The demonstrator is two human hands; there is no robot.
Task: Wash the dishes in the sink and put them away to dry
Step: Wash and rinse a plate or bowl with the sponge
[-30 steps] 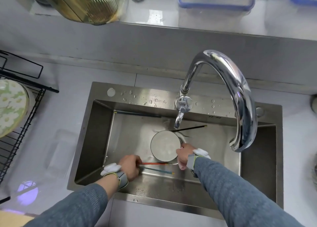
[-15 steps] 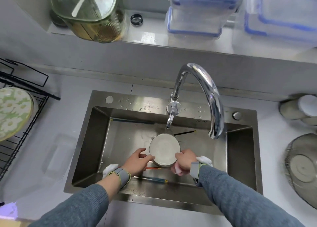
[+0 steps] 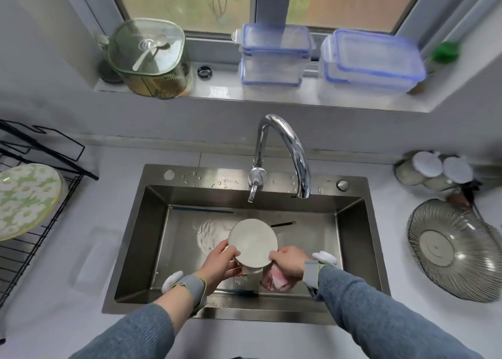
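Observation:
Over the steel sink [image 3: 152, 223] I hold a round white dish [image 3: 252, 242], its pale face turned up toward me. My left hand [image 3: 220, 263] grips its left rim. My right hand [image 3: 288, 261] holds the right rim and has a pink cloth [image 3: 274, 280] bunched beneath it. A ribbed glass dish [image 3: 210, 233] lies on the sink floor just behind the white one. Chopsticks lie in the basin: a dark pair [image 3: 201, 210] along the back wall, a black one [image 3: 284, 224] to the right, a blue one [image 3: 239, 292] near the front.
The chrome faucet [image 3: 288, 152] arches over the basin's back. A black wire drying rack [image 3: 35, 223] with a green flowered plate [image 3: 24, 198] stands on the left counter. A ribbed glass bowl [image 3: 456, 250] and jars [image 3: 432, 168] sit on the right. Containers line the windowsill.
My left hand left the red and blue chopsticks and took the white dish's left rim. Both hands lifted the dish off the sink floor, and my view tilted up to the window.

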